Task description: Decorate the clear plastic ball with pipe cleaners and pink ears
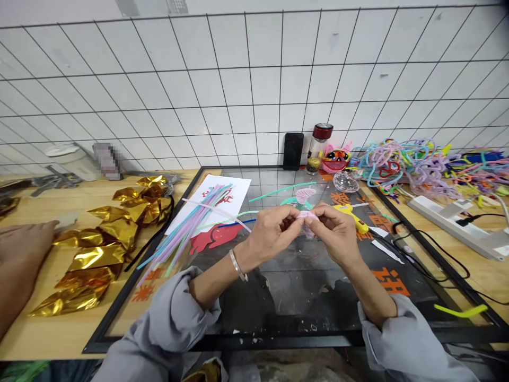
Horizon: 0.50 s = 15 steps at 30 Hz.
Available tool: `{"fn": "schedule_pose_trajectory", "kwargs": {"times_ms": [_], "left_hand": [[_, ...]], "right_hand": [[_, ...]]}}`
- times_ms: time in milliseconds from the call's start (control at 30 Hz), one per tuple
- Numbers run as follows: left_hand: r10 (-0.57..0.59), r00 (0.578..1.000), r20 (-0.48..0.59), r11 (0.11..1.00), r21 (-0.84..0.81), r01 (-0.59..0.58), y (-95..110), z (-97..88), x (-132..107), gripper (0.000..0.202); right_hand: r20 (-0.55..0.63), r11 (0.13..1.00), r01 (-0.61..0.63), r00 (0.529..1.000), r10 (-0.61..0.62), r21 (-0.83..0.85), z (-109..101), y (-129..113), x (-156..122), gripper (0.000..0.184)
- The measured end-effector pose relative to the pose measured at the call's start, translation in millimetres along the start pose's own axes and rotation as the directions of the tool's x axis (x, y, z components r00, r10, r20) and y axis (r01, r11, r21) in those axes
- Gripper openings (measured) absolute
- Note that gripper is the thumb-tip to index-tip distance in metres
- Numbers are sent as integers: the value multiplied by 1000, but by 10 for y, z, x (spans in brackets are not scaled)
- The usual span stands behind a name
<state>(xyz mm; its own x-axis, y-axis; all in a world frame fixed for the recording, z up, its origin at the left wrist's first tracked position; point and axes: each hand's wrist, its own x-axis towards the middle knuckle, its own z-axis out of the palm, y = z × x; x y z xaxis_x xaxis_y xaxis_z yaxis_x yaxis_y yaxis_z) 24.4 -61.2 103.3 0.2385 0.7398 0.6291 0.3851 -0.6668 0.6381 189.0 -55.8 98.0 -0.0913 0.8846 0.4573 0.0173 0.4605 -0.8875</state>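
Observation:
My left hand (272, 233) and my right hand (336, 233) meet above the dark glass panel (294, 286). Both are closed, pinching a small pale lilac pipe cleaner piece (307, 214) between thumbs and fingers. Part of it is hidden by the fingertips. Just beyond, a lilac fan-shaped pipe cleaner coil (305, 194) shows; whether it joins the held piece I cannot tell. Green pipe cleaners (280, 192) lie behind my hands. To the left, a bundle of lilac, blue and green pipe cleaners (194, 220) rests across a white sheet (234, 185) and near a red cutout (217, 237).
A yellow glue gun (356, 218) with a black cable lies right of my hands. Beyond stand a phone (293, 151) and a glass bottle (318, 151). Tangled pipe cleaners (417, 167) and a power strip (457, 225) occupy the right. Gold foil (99, 254) and another person's hand (24, 252) are left.

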Motion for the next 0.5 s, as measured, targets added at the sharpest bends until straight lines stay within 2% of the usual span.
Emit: {"fn": "schedule_pose_trajectory", "kwargs": {"times_ms": [200, 367, 500], "left_hand": [[-70, 996, 62, 994, -76, 74, 42, -22, 5, 23], [-179, 978, 110, 960, -199, 198, 34, -38, 14, 23], [-185, 975, 123, 950, -232, 210, 9, -45, 26, 22]], "right_hand": [[-17, 996, 89, 996, -90, -27, 14, 28, -44, 17], [52, 1000, 24, 998, -24, 3, -15, 53, -55, 21], [104, 996, -28, 994, 19, 88, -53, 94, -74, 21]]}}
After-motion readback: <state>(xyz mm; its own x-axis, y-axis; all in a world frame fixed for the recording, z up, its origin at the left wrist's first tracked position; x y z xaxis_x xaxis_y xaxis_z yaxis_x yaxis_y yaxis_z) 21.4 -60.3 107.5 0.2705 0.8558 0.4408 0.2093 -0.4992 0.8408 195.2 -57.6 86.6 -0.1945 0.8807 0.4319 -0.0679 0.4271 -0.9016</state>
